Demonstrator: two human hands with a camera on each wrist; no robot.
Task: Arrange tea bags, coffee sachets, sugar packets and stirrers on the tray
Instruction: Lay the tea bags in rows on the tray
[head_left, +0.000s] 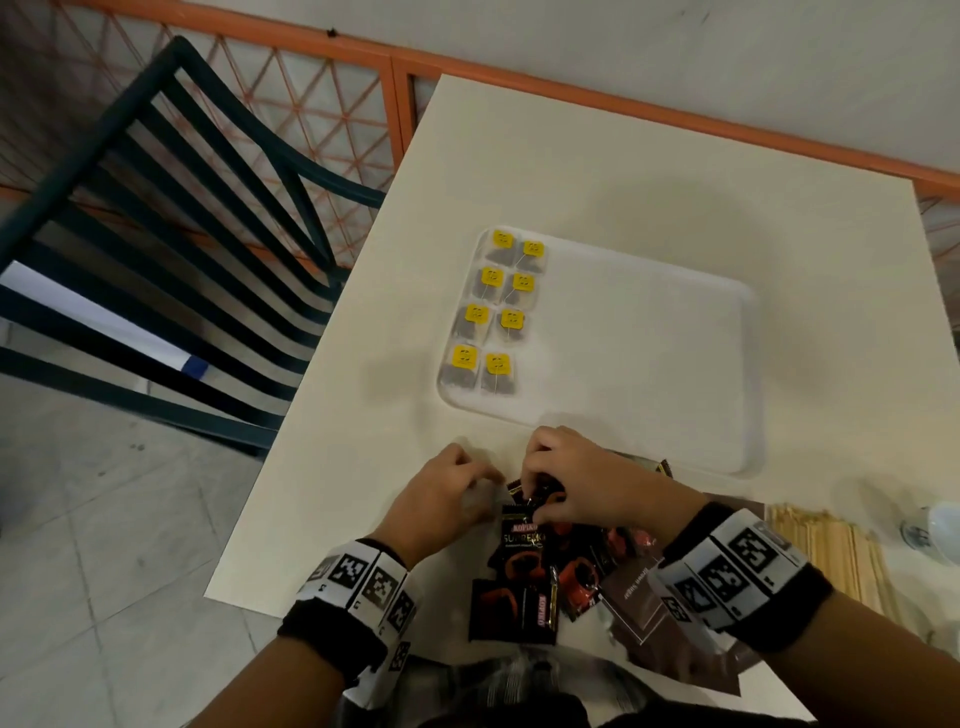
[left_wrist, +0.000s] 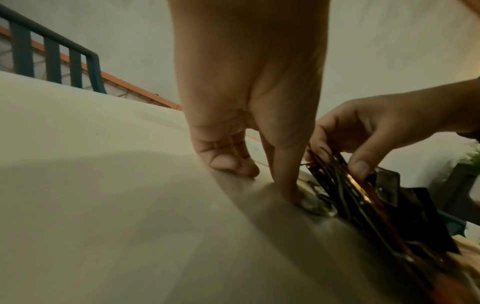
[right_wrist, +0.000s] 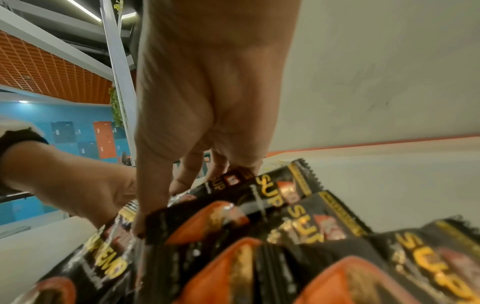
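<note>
A white tray (head_left: 649, 353) lies mid-table with several yellow-tagged tea bags (head_left: 491, 312) in two columns along its left side. In front of it lies a loose pile of black-and-orange coffee sachets (head_left: 524, 571) (right_wrist: 259, 257). My right hand (head_left: 535, 499) (left_wrist: 337, 158) pinches several sachets from the pile's far end between thumb and fingers. My left hand (head_left: 483, 483) (left_wrist: 262, 176) sits just left of them, fingers curled on the table holding nothing, thumb pressing down at the sachets' edge. Brown sugar packets (head_left: 639, 608) and wooden stirrers (head_left: 821, 551) lie to the right.
A dark green slatted chair (head_left: 171, 249) stands off the table's left edge. A white and glass object (head_left: 935, 530) sits at the far right. The table's near edge runs under my wrists. A wall with an orange strip closes the far side.
</note>
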